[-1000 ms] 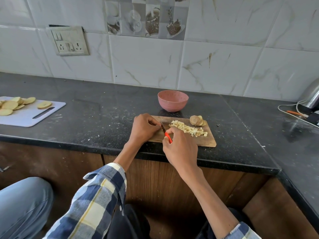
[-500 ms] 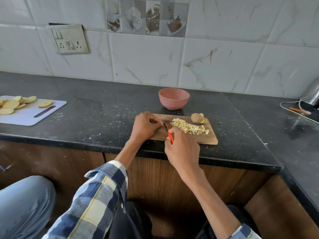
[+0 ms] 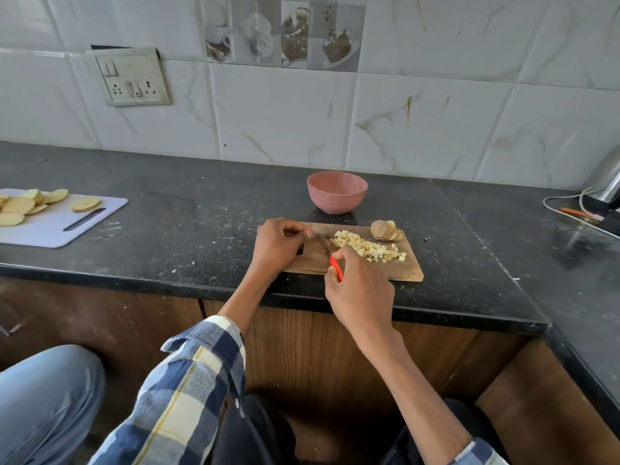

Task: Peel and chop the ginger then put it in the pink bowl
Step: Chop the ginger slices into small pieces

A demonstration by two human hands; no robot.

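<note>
A: What's the setting?

B: A kitchen with white marbled wall tiles, a switch plate (image 3: 131,77) on the wall, and a dark speckled desk (image 3: 201,236) over wooden cabinet fronts.

A: Where's the ginger?

B: On a wooden cutting board (image 3: 406,268) at the desk's front edge. A heap of chopped ginger (image 3: 367,246) lies in the board's middle, and an uncut ginger chunk (image 3: 384,230) with a few slices sits at the far right corner.

A: And the pink bowl (image 3: 337,191)?

B: Just behind the board, upright, apart from it. No ginger shows inside from this angle.

A: What are the hands doing?

B: The right hand (image 3: 359,290) has its fingers curled round the red handle of a knife (image 3: 330,255); the blade points away towards the left hand. The left hand (image 3: 278,245) rests on the board's left end, fingers curled, their tips pinched together at the blade. Whether they hold a piece of ginger there, I cannot tell.

A: Anything else?

B: A white cutting board (image 3: 57,224) with pale round slices (image 3: 20,206) far left, and a metal appliance (image 3: 607,182) with cables far right.
</note>
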